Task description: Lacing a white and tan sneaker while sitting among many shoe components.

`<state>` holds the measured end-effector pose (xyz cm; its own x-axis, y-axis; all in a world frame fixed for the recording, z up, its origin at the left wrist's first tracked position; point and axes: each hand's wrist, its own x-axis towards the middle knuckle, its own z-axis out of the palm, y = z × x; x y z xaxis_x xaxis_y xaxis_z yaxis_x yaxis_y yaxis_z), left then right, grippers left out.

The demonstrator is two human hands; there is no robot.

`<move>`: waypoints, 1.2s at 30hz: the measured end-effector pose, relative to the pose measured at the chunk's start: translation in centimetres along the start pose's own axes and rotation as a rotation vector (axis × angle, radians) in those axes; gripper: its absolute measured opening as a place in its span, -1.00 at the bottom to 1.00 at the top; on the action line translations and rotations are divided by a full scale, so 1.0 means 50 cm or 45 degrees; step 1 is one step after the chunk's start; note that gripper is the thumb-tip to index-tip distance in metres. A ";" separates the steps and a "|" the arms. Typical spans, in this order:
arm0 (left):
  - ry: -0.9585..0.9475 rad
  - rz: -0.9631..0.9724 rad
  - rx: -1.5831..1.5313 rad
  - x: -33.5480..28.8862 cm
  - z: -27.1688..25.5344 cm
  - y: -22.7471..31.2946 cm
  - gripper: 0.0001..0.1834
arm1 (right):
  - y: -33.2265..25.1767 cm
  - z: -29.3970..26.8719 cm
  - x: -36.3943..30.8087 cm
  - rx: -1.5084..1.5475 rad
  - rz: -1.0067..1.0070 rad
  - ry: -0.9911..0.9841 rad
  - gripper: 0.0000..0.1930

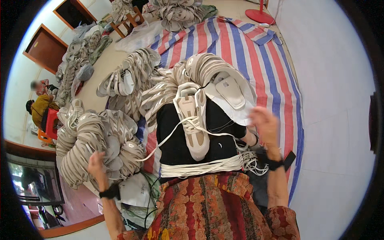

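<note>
A beige and white sneaker upper (191, 110) lies on the black cloth (168, 120) over my lap, toe toward me. A white shoelace (170, 134) is threaded through its upper eyelets, and its loose ends run out to both sides. My left hand (96, 165) is raised at the left, fingers closed, in front of stacked shoe uppers. Whether a lace end is in it cannot be made out. My right hand (264, 124) is raised to the right of the sneaker, fingers curled and slightly blurred; what it holds is hidden. A bundle of white laces (202, 167) lies across my lap.
Strung stacks of shoe uppers (86, 138) stand at the left, and another stack (208, 66) lies just beyond the sneaker. A striped plastic sheet (280, 100) covers the floor, beside a white wall (332, 120). A person (41, 110) sits far left. More laces (256, 164) hang by my right side.
</note>
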<state>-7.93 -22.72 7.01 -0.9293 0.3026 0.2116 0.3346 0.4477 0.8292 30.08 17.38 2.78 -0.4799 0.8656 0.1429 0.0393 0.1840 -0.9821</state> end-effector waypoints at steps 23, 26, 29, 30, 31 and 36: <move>-1.100 0.259 -0.422 -0.070 0.600 0.274 -0.86 | 0.060 0.248 0.093 -0.924 -0.446 -0.358 -0.84; -1.046 0.290 -0.404 -0.060 0.590 0.269 -0.85 | 0.043 0.232 0.097 -0.192 0.232 -0.516 -0.84; -0.772 0.210 -0.579 -0.028 0.551 0.234 -0.86 | 0.021 0.227 0.097 -0.458 0.052 -0.307 -0.83; -0.721 0.145 -0.560 -0.014 0.534 0.218 -0.87 | 0.013 0.233 0.098 -0.707 -0.303 -0.203 -0.86; -0.684 0.061 -0.529 -0.008 0.519 0.200 -0.88 | 0.006 0.245 0.097 -0.668 -0.403 -0.226 -0.86; -1.161 -0.228 -0.538 -0.031 0.497 0.146 -0.91 | -0.013 0.329 0.094 -0.593 -0.812 -0.493 -0.87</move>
<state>-0.16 0.96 -0.13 -0.4282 0.8650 -0.2617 -0.0445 0.2690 0.9621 13.38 13.65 2.07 -0.7925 0.3297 0.5130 -0.0247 0.8232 -0.5672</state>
